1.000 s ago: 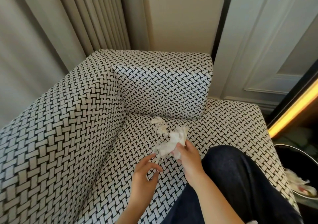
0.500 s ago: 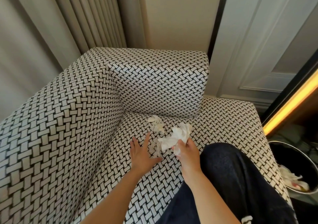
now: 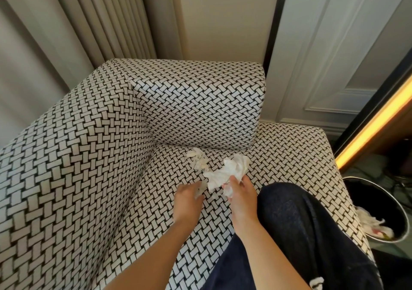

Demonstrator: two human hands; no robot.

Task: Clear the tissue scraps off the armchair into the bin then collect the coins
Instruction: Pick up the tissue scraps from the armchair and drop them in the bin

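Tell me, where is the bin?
The bin sits low at the right edge of the head view, beside the armchair, with tissue already inside.

The armchair (image 3: 93,156) wears matt woven cloth — a black-and-white basket-weave print, slightly coarse. The tissue scraps (image 3: 227,171) are thin white paper, crumpled and soft. The bin (image 3: 401,211) looks like glossy dark metal with a bright rim. The trouser leg (image 3: 301,222) is matt dark cloth — denim-like.
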